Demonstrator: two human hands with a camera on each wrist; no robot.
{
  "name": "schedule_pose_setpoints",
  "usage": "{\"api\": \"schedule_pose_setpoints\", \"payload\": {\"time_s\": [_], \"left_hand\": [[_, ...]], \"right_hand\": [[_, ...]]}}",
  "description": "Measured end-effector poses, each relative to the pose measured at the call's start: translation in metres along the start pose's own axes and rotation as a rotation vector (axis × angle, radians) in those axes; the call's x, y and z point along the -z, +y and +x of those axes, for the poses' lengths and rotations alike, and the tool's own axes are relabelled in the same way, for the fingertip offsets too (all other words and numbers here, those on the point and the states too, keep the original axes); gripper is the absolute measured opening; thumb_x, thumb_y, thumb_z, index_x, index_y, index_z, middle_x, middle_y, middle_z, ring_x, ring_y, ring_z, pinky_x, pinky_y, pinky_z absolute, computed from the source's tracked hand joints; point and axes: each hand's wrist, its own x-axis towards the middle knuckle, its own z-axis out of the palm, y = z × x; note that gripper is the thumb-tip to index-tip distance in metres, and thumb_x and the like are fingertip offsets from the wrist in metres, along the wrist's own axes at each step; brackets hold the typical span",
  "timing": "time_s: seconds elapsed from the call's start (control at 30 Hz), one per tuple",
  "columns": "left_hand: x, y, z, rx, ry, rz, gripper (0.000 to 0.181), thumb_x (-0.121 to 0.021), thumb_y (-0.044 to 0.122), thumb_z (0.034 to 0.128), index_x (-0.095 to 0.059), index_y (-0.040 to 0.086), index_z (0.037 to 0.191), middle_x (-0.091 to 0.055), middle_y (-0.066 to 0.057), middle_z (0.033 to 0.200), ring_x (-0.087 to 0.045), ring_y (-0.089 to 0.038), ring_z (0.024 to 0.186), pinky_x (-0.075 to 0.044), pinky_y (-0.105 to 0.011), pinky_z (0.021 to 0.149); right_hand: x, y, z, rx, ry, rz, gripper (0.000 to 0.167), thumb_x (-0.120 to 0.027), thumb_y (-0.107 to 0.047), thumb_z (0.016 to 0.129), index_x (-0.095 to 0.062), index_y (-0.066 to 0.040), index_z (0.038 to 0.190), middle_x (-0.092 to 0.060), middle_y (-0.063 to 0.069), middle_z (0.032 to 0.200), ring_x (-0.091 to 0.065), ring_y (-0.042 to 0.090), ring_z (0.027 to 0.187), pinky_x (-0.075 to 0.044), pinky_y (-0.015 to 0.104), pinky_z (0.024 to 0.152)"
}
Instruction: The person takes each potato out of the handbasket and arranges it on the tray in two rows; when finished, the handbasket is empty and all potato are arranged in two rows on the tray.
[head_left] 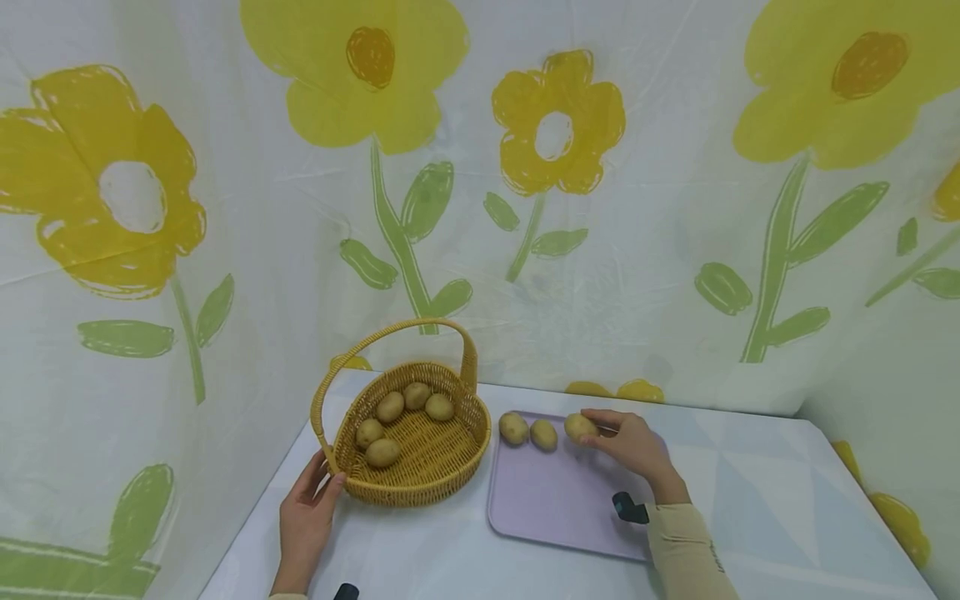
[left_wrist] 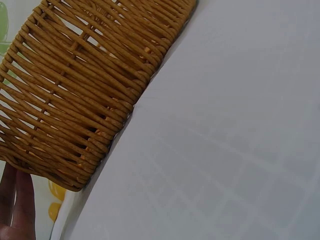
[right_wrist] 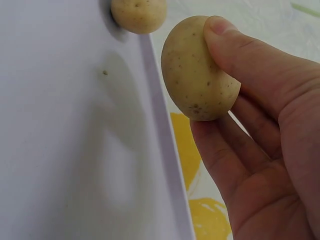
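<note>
1. The right sleeve [head_left: 686, 546], at near right, was beige and reached the wrist.
2. Dark lettering [head_left: 717, 557], too small to read, marked its right side.
3. A stubby black camera [head_left: 628, 509] with a bluish face jutted left of its cuff.
4. The left sleeve [head_left: 288, 597] showed a beige edge.
5. A second black camera [head_left: 347, 592] showed to its right.
6. The left hand [head_left: 306, 518] and right hand [head_left: 636, 446] were bare.

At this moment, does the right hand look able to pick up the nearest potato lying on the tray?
Probably not yet: the right hand pinches another potato, though the tray towards the nearest potato looks free.
</note>
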Motion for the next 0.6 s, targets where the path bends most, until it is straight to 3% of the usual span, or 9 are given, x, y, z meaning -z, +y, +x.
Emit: {"api": "schedule_pose_setpoints", "payload": {"time_s": [0.13, 0.43, 0.6], "left_hand": [[0.000, 0.000, 0.000, 0.002, -0.001, 0.001, 0.062, -0.070, 0.023, 0.0990, -0.045, 0.013, 0.155, -0.049, -0.010, 0.157, -0.051, -0.008, 0.135, -0.046, 0.005, 0.093], [0.000, 0.001, -0.001, -0.004, -0.005, -0.003, 0.061, -0.069, 0.025, 0.0994, -0.045, 0.012, 0.154, -0.049, -0.011, 0.157, -0.049, -0.029, 0.142, -0.046, 0.005, 0.093], [0.000, 0.001, -0.001, 0.009, -0.002, -0.015, 0.061, -0.070, 0.026, 0.0990, -0.046, 0.014, 0.154, -0.049, -0.008, 0.157, -0.051, -0.011, 0.138, -0.047, 0.004, 0.094]], "right_hand": [[-0.003, 0.004, 0.001, 0.021, -0.004, 0.027, 0.055, -0.081, -0.039, 0.087, -0.069, -0.010, 0.132, -0.067, 0.013, 0.137, -0.068, 0.033, 0.120, -0.064, 0.037, 0.097], [-0.009, 0.007, 0.004, 0.014, -0.003, 0.038, 0.055, -0.083, -0.035, 0.086, -0.070, -0.008, 0.131, -0.068, 0.015, 0.135, -0.067, 0.034, 0.120, -0.064, 0.039, 0.097], [-0.013, 0.010, 0.006, 0.003, 0.010, 0.009, 0.054, -0.085, -0.035, 0.084, -0.071, -0.008, 0.129, -0.070, 0.014, 0.133, -0.069, 0.033, 0.118, -0.065, 0.036, 0.095]]}}
